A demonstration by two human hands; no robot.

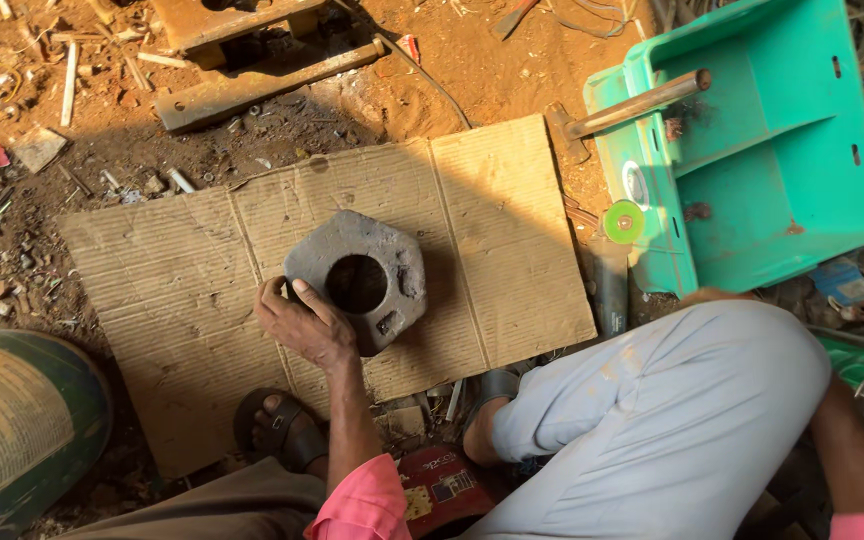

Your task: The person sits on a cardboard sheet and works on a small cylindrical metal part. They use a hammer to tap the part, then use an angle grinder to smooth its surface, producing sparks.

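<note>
A grey, rough hexagonal metal block (392, 262) with a round hole through its middle lies on a sheet of brown cardboard (182, 290) on the ground. My left hand (302, 325) grips its lower left edge, fingers curled against the side. My right forearm runs behind my raised knee in light trousers (672, 400). Only a brown sliver that may be my right hand (714, 296) shows above the knee, close to a green plastic crate (772, 150). Its fingers are hidden.
A hammer with a wooden handle (632, 105) leans in the green crate, and a small green disc (623, 221) lies at the crate's edge. Rusty metal bars (262, 85) and scrap litter the red soil behind. A large drum (12, 430) stands at lower left. My sandalled foot (277, 430) rests on the cardboard.
</note>
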